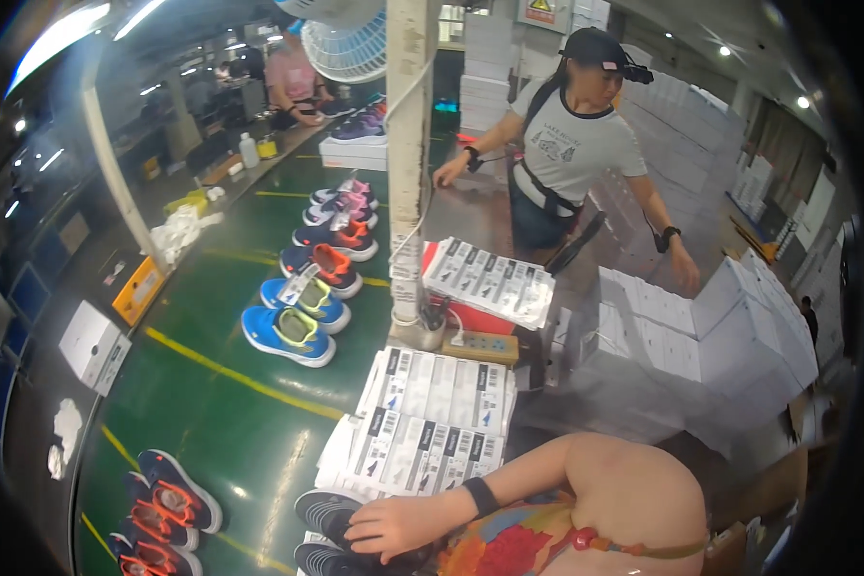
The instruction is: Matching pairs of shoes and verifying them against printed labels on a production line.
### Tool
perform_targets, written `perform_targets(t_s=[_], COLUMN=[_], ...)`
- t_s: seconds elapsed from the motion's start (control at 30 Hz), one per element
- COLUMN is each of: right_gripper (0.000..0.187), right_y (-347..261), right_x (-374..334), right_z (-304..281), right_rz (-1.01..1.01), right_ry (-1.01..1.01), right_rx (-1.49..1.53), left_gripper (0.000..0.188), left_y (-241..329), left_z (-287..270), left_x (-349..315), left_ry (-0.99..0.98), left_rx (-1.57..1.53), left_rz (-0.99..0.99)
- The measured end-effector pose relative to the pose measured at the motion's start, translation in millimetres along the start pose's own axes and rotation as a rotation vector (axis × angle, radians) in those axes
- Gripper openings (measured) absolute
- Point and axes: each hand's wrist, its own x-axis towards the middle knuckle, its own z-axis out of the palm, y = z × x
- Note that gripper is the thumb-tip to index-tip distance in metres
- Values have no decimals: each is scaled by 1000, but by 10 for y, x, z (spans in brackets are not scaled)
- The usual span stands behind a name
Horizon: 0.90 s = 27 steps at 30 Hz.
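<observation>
My right hand (389, 528) comes in from the lower right, a dark band round its wrist. Its fingers are bent over a dark shoe (324, 511) with pale curved lines, at the near edge of the green table. A second dark shoe (322, 558) with the same lines lies just below it, partly cut off by the picture's edge. My left hand is not in view. Just beyond the shoes are stacks of white printed sheets (432, 446) with barcodes. To the left stand several navy sneakers (184, 485) with orange laces.
A row of colourful sneakers (288, 336) runs up the green table (221, 403), beside a white post (406, 192). A power strip (480, 347) sits at its foot. Across, a co-worker (571, 144) reaches toward stacked white boxes (643, 336). Another person (293, 82) works far left.
</observation>
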Motion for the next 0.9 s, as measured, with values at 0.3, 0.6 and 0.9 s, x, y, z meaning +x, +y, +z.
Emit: perform_targets(t_s=[0.3, 0.6, 0.9], right_gripper=[17, 29, 28], right_y=[276, 784, 653], right_x=[734, 1052, 1000], right_z=[198, -214, -271], right_rz=[-94, 732, 708], right_ry=[-125, -488, -456], right_rx=[271, 831, 718], left_gripper=[12, 18, 11], left_y=[-62, -385, -304], left_z=[-455, -233, -232], left_x=[528, 1153, 1104], left_ry=[-92, -180, -162], left_rx=[-119, -700, -763], left_rz=[-196, -619, -724])
